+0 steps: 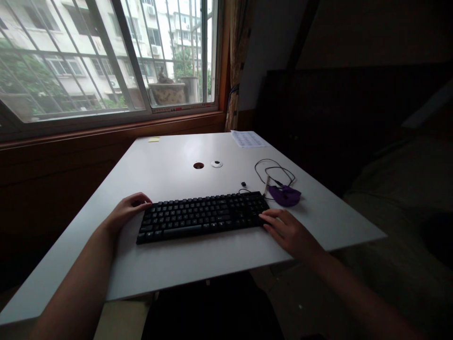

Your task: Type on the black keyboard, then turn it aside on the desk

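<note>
Your left hand [129,210] has its fingertips drawn narrow at the far left corner of the black computer keyboard [201,217]; whether they pinch it or merely rest there, you cannot tell from this view. Your right hand [288,231] has its fingers slightly parted, tips at the keyboard's right end, toward its front corner; a firm grip cannot be confirmed there either. The governing relation: the keyboard lies between your two hands, its long axis running left to right, roughly along the near edge of the white desk [170,271]. Neither hand is nearer; you have one at each short end, the left set farther back than the right. Just beyond your right fingers, behind the keyboard's right end, lies a purple item [285,196], with a looped thin cable [276,172] behind it. Farther out, near the desk's back edge, note the printed sheets [247,139].
</note>
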### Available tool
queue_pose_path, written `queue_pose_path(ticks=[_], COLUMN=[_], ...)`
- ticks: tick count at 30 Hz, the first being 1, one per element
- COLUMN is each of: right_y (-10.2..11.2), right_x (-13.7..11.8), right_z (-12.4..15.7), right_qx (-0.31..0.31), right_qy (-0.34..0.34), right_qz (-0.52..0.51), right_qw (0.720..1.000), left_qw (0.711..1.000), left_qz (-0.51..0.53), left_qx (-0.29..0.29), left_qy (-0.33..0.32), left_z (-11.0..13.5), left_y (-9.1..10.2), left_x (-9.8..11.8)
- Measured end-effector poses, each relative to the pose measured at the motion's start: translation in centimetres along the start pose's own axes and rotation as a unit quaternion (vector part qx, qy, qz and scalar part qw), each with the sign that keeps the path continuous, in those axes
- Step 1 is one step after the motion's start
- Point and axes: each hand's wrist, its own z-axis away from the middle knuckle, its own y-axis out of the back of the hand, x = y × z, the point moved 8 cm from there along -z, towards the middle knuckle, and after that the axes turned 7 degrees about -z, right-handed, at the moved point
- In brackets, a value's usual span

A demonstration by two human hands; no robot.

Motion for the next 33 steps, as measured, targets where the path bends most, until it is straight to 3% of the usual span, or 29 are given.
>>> queue_pose_path(ticks=[6,17,33], right_y=[-0.8,-0.9,-0.9], right_x=[-1.7,-0.2,0.3], right_z=[0.9,1.1,1.4], right_qx=[-0.032,-0.032,-0.029], right_qy=[0.046,0.017,0.015], right_qz=[0.002,-0.057,-0.035], right_qw=[0.998,0.998,0.999], left_qw=[1.000,1.000,1.000], left_qz=[-0.001,-0.012,-0.011], left_qx=[0.005,0.010,0.004], left_qy=[0.005,0.010,-0.001], left_z=[0.1,0.2,-0.1], left_y=[0.1,0.1,0.1], left_x=[0.3,0.2,-0.3])
